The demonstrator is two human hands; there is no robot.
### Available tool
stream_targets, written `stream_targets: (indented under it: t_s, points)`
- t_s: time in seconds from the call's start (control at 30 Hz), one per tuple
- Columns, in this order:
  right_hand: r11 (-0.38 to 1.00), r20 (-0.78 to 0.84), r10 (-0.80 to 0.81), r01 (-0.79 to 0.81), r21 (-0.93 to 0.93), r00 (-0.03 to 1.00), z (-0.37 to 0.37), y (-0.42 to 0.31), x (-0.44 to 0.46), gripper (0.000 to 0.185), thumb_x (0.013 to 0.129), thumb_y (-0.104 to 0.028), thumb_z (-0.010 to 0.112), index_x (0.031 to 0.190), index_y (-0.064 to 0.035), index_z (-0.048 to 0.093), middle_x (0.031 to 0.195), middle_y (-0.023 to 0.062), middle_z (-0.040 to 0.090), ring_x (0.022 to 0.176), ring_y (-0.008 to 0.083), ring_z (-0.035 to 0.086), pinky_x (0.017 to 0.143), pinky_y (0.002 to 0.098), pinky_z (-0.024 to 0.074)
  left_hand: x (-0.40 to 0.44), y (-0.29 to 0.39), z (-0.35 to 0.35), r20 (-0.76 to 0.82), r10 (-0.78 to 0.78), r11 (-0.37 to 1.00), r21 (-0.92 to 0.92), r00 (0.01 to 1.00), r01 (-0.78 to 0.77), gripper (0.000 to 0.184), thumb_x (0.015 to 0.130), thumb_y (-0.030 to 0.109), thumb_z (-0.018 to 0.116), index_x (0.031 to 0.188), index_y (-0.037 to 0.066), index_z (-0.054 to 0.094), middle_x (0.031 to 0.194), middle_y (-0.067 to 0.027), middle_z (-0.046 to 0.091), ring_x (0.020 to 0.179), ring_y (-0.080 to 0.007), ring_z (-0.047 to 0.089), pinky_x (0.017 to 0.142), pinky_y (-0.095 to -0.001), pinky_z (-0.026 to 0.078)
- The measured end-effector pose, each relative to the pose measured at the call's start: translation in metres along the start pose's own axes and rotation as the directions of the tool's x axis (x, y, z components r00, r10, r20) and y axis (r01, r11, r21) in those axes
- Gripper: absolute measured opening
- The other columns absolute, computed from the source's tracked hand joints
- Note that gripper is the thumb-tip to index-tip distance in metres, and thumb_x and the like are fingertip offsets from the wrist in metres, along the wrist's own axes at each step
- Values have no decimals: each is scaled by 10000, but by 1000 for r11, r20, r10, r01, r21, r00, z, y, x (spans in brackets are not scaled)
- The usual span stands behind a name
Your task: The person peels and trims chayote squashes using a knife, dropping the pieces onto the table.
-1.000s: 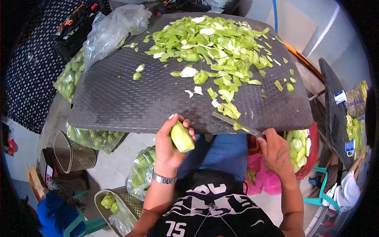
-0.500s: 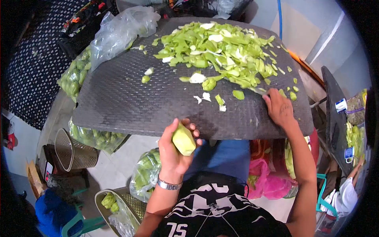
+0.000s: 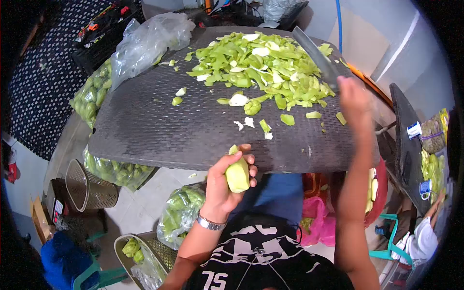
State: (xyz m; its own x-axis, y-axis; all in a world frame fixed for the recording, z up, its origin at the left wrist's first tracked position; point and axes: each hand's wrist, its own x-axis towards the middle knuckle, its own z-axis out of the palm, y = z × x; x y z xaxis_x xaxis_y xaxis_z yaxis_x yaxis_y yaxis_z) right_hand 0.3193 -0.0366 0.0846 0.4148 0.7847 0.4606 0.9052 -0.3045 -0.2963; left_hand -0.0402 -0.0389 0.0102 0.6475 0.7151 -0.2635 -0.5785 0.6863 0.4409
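Note:
My left hand (image 3: 221,175), wearing a metal watch, is closed around a pale green peeled chayote (image 3: 239,175) just in front of the table's near edge. A large knife (image 3: 313,54) is gripped in my right hand (image 3: 355,102), which is slightly blurred. Its blade slants up and to the left over the right side of a heap of green peelings (image 3: 256,65). Loose bits of peel and white pieces lie nearer to me on the dark woven-pattern table (image 3: 154,121). A small unpeeled chayote piece (image 3: 252,107) sits at the heap's front.
A clear plastic bag (image 3: 150,46) lies on the table's far left. Bags of chayotes (image 3: 181,212) stand around and below the table. A basket (image 3: 92,186), a crate (image 3: 145,251) and a pink bag (image 3: 316,222) are on the floor. Another person (image 3: 425,239) sits at far right.
My right hand has lifted off the table at the heap's right edge, raising the knife. My left hand has shifted slightly right with the chayote, which is now more upright.

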Motion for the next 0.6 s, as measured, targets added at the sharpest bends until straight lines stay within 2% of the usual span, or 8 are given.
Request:
stream_targets:
  t_s: [0.03,0.1,0.13,0.23,0.27,0.37,0.57,0.6]
  points:
    - [977,-120,-96,71,-199,988,49,15,-11,272,1081,-291,486,1109,-70,641,823,215,698,803,397,728,718,518,553,2,-2,1,3,-17,1000,-2,1000,17,448,976,292,606,1310,2,539,1030,-102,584,805,-212,589,607,-318,539]
    - [981,161,40,-8,-196,986,47,2,-41,354,1087,-370,445,1048,-62,615,888,321,679,929,523,669,781,597,531,-4,-9,1,12,-67,998,-2,998,67,451,976,296,604,1311,3,537,1025,-98,586,805,-211,585,613,-321,535]
    - [985,92,137,-125,-119,986,50,-3,-45,345,1073,-373,497,1035,-53,623,885,317,679,883,541,662,742,595,535,8,-6,5,49,-55,998,3,997,55,452,976,298,603,1312,3,535,1022,-96,586,805,-210,584,616,-322,533]
    - [986,57,53,-61,153,997,35,-13,-70,335,1062,-373,538,1068,-48,617,817,276,681,734,464,701,648,521,555,14,-8,9,16,-44,998,-44,999,45,400,989,259,612,1291,8,537,959,-95,610,796,-225,605,640,-360,515]
    - [848,368,297,-420,323,881,19,-28,-78,283,1057,-306,575,1020,-26,595,760,190,677,580,294,698,552,419,546,18,-9,11,16,-35,999,-19,999,36,379,1015,298,579,1258,8,556,950,-92,607,799,-222,598,669,-361,516]
    - [695,427,144,-398,599,893,28,-38,-120,210,1050,-224,587,1033,-16,557,757,105,661,552,155,664,503,336,521,33,-9,12,48,-30,997,-70,998,33,428,1022,360,564,1240,-8,554,970,-99,583,824,-208,566,701,-331,503]
    - [362,793,-143,-714,599,593,1,-89,-183,267,1048,-215,564,1212,-20,484,889,117,681,552,142,599,506,300,473,54,-9,9,-55,29,987,-153,998,-37,354,1065,365,508,1082,18,573,935,-84,587,837,-211,562,761,-327,509]
    - [422,728,-112,-631,651,677,-2,-95,-191,316,1056,-253,556,1247,-15,472,891,127,673,577,166,605,538,325,482,55,-9,12,-70,51,988,-142,996,-61,347,1065,364,512,1074,23,574,941,-85,593,839,-212,564,762,-329,510]
